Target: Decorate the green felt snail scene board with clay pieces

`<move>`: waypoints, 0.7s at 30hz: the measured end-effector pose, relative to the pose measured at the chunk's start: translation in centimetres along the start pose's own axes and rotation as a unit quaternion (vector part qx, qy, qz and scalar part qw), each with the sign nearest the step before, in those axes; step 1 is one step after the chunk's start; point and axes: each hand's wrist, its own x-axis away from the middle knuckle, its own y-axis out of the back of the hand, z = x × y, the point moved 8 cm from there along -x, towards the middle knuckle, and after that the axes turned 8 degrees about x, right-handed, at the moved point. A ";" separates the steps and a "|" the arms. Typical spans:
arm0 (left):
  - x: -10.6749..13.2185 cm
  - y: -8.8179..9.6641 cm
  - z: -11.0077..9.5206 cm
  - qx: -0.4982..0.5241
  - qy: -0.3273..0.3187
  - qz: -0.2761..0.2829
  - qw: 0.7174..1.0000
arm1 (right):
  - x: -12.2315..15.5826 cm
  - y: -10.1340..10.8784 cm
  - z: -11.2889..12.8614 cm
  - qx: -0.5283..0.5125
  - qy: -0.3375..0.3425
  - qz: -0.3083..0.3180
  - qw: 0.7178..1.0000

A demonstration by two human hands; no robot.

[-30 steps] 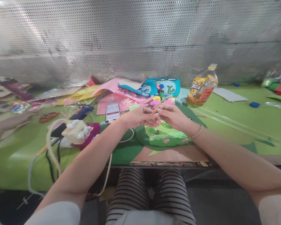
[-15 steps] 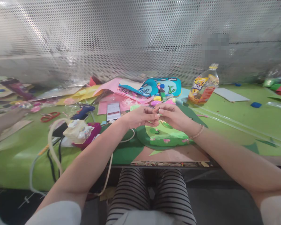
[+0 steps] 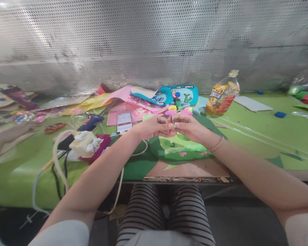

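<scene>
My left hand [image 3: 154, 127] and my right hand [image 3: 188, 125] meet fingertip to fingertip at the middle of the view, both closed. A small dark sliver shows between the fingers; what it is I cannot make out. Below them lies a green foam piece [image 3: 187, 153] with a wavy light-green edge and pink spots, resting on a darker green sheet [image 3: 141, 169]. My hands hide its upper part. Behind my fingers are small pink and yellow pieces [image 3: 171, 112] and a blue cut-out [image 3: 192, 95] with a green figure on it.
A drink bottle [image 3: 222, 94] stands back right, near a white board [image 3: 253, 103] and clear rods [image 3: 261, 135]. To the left are a phone [image 3: 124, 122], a blue glue gun [image 3: 91, 122], red-handled scissors [image 3: 54, 128], a cream block [image 3: 84, 144] and cables. Another person's hand [image 3: 17, 131] reaches in far left.
My fingers have shifted slightly around the small dark thing, staying together in the same place. The other person's hand at far left has moved a little.
</scene>
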 end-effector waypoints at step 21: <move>-0.1 0.4 -0.1 0.009 -0.014 -0.034 0.999 | 0.0 -0.1 -0.2 0.001 0.003 0.019 1.000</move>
